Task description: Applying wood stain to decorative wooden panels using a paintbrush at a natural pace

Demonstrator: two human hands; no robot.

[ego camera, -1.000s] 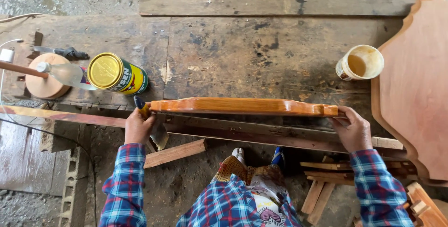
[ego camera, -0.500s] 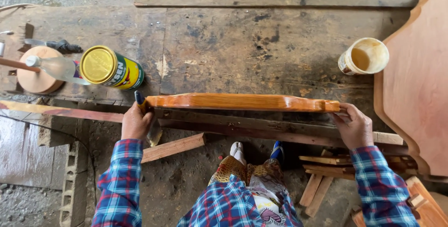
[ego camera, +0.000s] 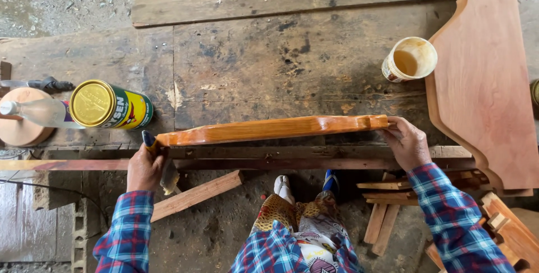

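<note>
A long, glossy orange-brown varnished wooden piece point(ego camera: 269, 130) stands on its edge along the front of the old workbench point(ego camera: 281, 65). My left hand point(ego camera: 145, 167) holds its left end together with a paintbrush point(ego camera: 160, 163) whose bristles hang down. My right hand point(ego camera: 407, 142) grips the piece's right end. A yellow-lidded tin can point(ego camera: 109, 104) stands just behind the left end. An open cup of amber liquid point(ego camera: 410, 59) sits behind the right end.
A large shaped reddish wooden panel point(ego camera: 483, 76) lies at the right. A clear plastic bottle point(ego camera: 36, 113) and a round wooden disc point(ego camera: 22, 124) are at the far left. Wood offcuts point(ego camera: 382, 211) and a loose plank point(ego camera: 193, 195) lie on the ground by my feet.
The varnished piece and both hands hold the same grip. The view has shifted slightly, with the piece sitting a little lower and its right end tilted up a bit.
</note>
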